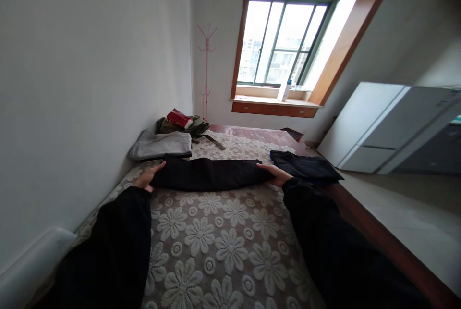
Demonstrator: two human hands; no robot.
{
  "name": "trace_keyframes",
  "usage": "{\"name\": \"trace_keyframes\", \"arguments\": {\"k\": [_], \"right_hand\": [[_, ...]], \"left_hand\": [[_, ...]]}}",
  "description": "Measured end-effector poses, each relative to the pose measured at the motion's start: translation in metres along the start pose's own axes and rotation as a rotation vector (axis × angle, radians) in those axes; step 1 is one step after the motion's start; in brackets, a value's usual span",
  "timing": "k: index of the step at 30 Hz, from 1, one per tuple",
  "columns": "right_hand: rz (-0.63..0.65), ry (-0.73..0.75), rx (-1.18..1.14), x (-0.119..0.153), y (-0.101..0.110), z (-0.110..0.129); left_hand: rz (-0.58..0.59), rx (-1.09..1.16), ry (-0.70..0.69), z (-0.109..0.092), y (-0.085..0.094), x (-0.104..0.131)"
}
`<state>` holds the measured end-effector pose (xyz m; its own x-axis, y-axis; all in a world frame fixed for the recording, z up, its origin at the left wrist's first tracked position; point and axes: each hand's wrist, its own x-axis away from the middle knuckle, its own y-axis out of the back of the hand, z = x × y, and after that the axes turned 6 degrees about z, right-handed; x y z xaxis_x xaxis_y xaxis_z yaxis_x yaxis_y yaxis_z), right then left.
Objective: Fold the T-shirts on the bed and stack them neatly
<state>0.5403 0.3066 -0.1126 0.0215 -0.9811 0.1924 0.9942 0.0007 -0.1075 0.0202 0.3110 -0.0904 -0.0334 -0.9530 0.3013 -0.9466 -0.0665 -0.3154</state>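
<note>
A folded black garment stretches sideways between my two hands, at or just above the flower-patterned cover of the table. Whether it is trousers or another garment I cannot tell. My left hand grips its left end, thumb on top and fingers underneath. At the opposite end my right hand pinches the cloth the same way. Close behind my right hand lies a folded dark garment. Beyond my left hand rests a folded grey garment.
A red packet sits on a green bag at the far left, its strap trailing over the cover. Behind stands a pink coat rack. A white bottle is on the windowsill. To the right is a fridge; a wall runs along the left.
</note>
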Motion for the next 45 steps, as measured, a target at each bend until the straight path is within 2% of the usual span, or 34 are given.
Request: {"name": "trace_keyframes", "arguments": {"k": [3, 5, 9, 12, 16, 20, 24, 28, 32, 35, 38, 41, 45], "right_hand": [[-0.009, 0.065, 0.091, -0.009, 0.0, 0.012], [-0.021, 0.155, 0.141, -0.01, 0.007, 0.024], [-0.125, 0.271, 0.296, -0.015, 0.042, 0.049], [-0.251, 0.239, 0.501, -0.024, 0.071, 0.053], [-0.349, 0.153, 0.842, -0.031, 0.093, 0.041], [-0.32, 0.18, 1.107, -0.043, 0.095, 0.033], [-0.296, 0.16, 1.254, -0.067, 0.094, 0.039], [-0.3, 0.124, 1.268, -0.089, 0.095, 0.045], [-0.336, 0.2, 1.182, -0.093, 0.095, 0.045], [-0.382, 0.305, 1.048, -0.086, 0.094, 0.043], [-0.417, 0.401, 0.856, -0.07, 0.096, 0.044], [-0.427, 0.483, 0.657, -0.04, 0.102, 0.045], [-0.394, 0.562, 0.426, 0.023, 0.112, 0.038]], "left_hand": [[-0.035, -0.196, -0.118, -0.014, -0.012, -0.012], [-0.028, -0.295, -0.221, -0.026, -0.024, -0.021], [-0.034, -0.476, -0.389, -0.044, -0.057, -0.05], [-0.109, -0.662, -0.421, -0.045, -0.076, -0.075], [-0.195, -0.963, -0.41, -0.03, -0.081, -0.089], [-0.183, -1.195, -0.54, -0.019, -0.082, -0.088], [-0.053, -1.345, -0.639, -0.019, -0.094, -0.102], [-0.02, -1.408, -0.621, -0.022, -0.103, -0.124], [-0.025, -1.376, -0.598, -0.021, -0.104, -0.135], [-0.011, -1.282, -0.615, -0.02, -0.103, -0.131], [-0.001, -1.143, -0.65, -0.024, -0.102, -0.116], [0.024, -0.975, -0.697, -0.032, -0.096, -0.088], [0.098, -0.756, -0.676, -0.041, -0.076, -0.034]]}}
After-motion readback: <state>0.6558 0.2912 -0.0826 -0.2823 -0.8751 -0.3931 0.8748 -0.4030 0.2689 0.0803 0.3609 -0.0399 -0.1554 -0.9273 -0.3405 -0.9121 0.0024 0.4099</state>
